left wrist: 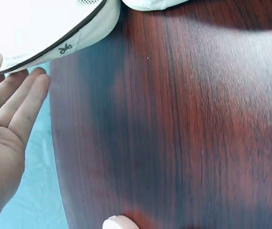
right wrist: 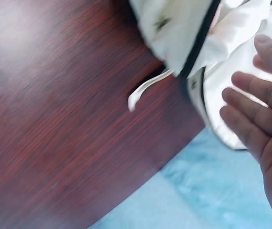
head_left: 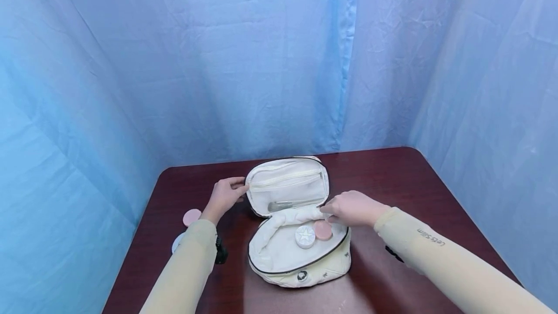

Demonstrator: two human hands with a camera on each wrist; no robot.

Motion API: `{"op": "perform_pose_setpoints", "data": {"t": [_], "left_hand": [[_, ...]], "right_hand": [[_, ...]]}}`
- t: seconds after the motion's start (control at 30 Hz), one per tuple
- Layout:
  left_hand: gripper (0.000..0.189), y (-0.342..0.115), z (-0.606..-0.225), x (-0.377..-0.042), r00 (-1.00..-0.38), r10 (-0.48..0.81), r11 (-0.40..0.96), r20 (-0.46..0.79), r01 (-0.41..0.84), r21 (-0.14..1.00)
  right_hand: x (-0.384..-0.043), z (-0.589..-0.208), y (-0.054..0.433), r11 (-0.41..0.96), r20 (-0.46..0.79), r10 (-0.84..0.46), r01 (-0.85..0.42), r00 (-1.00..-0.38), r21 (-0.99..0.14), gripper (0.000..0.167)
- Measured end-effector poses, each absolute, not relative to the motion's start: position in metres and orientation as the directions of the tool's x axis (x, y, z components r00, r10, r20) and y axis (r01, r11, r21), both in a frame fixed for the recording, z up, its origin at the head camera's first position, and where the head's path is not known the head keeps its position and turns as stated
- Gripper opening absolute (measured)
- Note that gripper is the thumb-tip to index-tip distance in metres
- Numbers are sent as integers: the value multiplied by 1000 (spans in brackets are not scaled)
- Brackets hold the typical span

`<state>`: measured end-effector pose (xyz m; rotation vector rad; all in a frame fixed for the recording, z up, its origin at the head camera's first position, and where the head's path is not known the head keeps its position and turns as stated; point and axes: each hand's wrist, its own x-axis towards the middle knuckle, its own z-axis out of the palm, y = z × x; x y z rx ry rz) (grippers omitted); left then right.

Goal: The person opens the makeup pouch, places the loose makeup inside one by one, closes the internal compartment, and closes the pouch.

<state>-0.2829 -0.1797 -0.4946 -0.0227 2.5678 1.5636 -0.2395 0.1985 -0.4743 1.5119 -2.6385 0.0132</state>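
Note:
A cream cosmetic bag point(head_left: 305, 268) with dark zipper edging stands on the table, its lid point(head_left: 283, 173) raised and leaning back. My left hand point(head_left: 224, 198) pinches the lid's left edge; in the left wrist view the thumb lies inside and the fingers point(left wrist: 24, 102) behind it. Over the bag's back right rim is my right hand point(head_left: 352, 207), holding nothing, its fingers point(right wrist: 253, 114) loosely extended in the right wrist view. Inside the bag sit a white round case point(head_left: 305, 236) with a star pattern and a pink round case point(head_left: 323, 230). A brush-like item point(head_left: 280, 205) lies low in the lid.
Left of the bag, on the dark red wooden table point(head_left: 383, 265), lie a pink disc point(head_left: 192, 217) and a white round item point(head_left: 176, 242) partly hidden by the left sleeve. A cream zipper pull point(right wrist: 145, 88) hangs off the bag. Blue curtains point(head_left: 279, 62) surround the table.

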Motion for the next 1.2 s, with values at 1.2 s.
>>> {"op": "perform_pose_setpoints", "data": {"t": [1.2], "left_hand": [[48, -281, -468, -196, -970, 179, 825, -166, 57, 562]], "right_hand": [[-224, -508, 244, 770, -182, -517, -361, -837, -526, 35]]}}
